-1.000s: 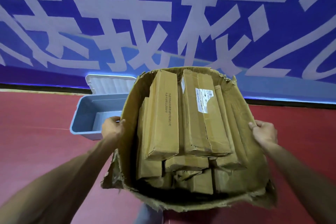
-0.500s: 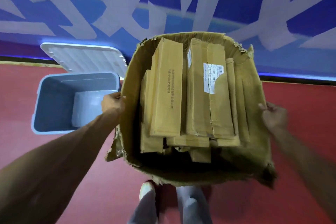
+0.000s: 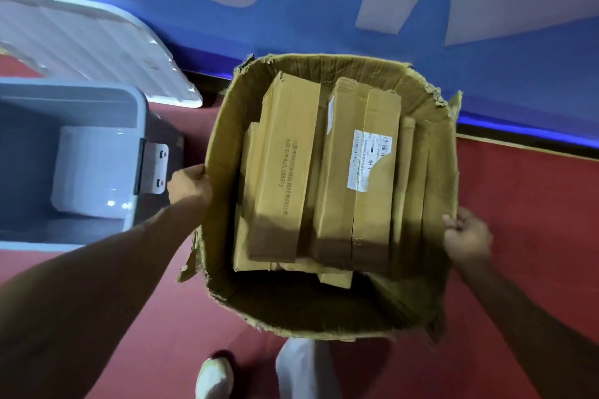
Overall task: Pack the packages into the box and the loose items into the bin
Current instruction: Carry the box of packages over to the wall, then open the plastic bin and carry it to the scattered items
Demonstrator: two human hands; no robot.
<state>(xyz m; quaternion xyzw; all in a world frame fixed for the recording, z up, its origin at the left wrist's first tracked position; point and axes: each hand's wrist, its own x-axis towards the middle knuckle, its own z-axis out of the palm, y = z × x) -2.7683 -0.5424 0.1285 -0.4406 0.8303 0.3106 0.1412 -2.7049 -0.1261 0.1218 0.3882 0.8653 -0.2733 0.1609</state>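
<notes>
A torn, open cardboard box [image 3: 223,146] fills the middle of the head view. Several long brown cardboard packages lie stacked inside it; one [image 3: 282,172] bears printed text and another [image 3: 372,204] has a white shipping label. My left hand [image 3: 189,183] grips the box's left wall at the rim. At the right wall, my right hand [image 3: 466,236] grips the rim. To the left stands a blue plastic bin [image 3: 32,126], open, with nothing visible inside.
The bin's pale lid [image 3: 97,45] leans against the blue and white wall behind it. The floor [image 3: 525,191] is red. My leg [image 3: 304,369] and shoe [image 3: 214,379] show below the box.
The box, held in both hands, has come down and nearer to the bin. The view has tilted downward, so my leg and shoe now show below the box.
</notes>
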